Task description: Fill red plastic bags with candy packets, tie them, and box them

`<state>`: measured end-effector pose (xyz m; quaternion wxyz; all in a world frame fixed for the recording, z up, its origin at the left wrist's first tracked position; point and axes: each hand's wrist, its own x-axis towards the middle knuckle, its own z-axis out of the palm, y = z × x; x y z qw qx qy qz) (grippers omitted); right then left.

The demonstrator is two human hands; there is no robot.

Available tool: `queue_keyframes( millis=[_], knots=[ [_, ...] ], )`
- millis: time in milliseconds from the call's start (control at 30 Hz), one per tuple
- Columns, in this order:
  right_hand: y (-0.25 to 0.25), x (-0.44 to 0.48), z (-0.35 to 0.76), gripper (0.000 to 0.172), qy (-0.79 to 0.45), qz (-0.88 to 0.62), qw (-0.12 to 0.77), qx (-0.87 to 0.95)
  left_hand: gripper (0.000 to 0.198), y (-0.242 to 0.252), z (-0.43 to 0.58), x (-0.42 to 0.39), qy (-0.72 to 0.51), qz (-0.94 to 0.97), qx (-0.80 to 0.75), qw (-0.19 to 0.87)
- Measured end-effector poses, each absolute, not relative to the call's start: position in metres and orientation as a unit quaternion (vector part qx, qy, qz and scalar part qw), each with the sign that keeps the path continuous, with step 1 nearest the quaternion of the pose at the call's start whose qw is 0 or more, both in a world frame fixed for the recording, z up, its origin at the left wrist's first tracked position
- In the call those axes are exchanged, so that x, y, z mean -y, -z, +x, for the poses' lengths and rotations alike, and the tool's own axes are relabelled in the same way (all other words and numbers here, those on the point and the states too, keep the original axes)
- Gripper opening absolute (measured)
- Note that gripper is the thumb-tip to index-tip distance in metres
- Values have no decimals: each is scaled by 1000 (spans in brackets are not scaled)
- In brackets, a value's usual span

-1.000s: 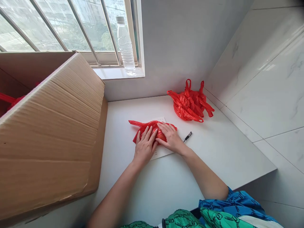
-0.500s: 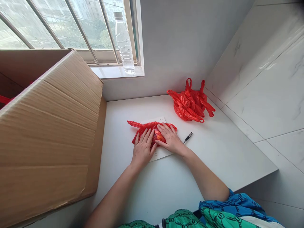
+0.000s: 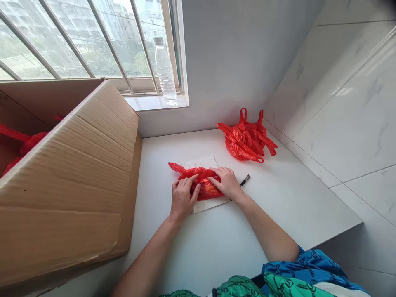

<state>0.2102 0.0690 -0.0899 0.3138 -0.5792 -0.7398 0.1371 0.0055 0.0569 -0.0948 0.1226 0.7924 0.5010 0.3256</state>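
Note:
A red plastic bag [image 3: 208, 189] lies bundled on the table, with something orange and yellow showing through its thin film. My left hand [image 3: 182, 197] grips its left end, thumb in front and fingers curled over the top. At the right end, my right hand [image 3: 228, 184] holds the bag between thumb and fingers. One twisted handle sticks out to the upper left. Under the bundle is a white sheet or notepad [image 3: 208, 162] with small handwritten marks, partly covered. A black pen [image 3: 245, 180] lies just beyond my right hand, partly hidden by it.
Several knotted red bags [image 3: 246, 138] are piled against the back wall. A large open cardboard box [image 3: 71, 181] on the left holds more red bags [image 3: 34, 142]. A water bottle [image 3: 165, 72] stands on the windowsill. The white table [image 3: 309, 194] ends at the lower right.
My hands have gone from lying flat on top of the bag to gripping its two ends. The bundle looks more compact, and more of the written sheet shows. The view has tilted slightly upward.

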Motion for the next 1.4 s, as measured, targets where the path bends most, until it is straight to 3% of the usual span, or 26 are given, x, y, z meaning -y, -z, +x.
queue_keyframes(
  millis=[100, 367, 467, 600, 700, 833, 1067, 1400],
  knots=[
    [76, -61, 206, 25, -192, -530, 361, 743, 31, 90, 8, -54, -352, 761, -518, 168],
    [40, -33, 201, 26, -476, -351, 466, 658, 24, 62, 8, -40, -502, 613, -463, 397],
    [42, -36, 201, 22, -470, -382, 518, 605, 22, 54, 8, -38, -511, 587, -427, 460],
    [42, -36, 194, 36, -446, -372, 480, 657, 26, 45, 8, -32, -506, 546, -399, 535],
    [41, -33, 186, 32, -395, -381, 509, 663, 32, 39, 7, -29, -486, 535, -391, 569],
    [41, -31, 182, 21, -315, -398, 538, 674, 30, 39, 2, -31, -479, 568, -418, 523],
    [37, -37, 195, 26, -173, -406, 507, 741, 29, 45, -11, -42, -500, 587, -484, 414],
    [38, -39, 206, 30, -155, -436, 483, 743, 33, 52, -17, -49, -520, 574, -504, 382]
  ],
)
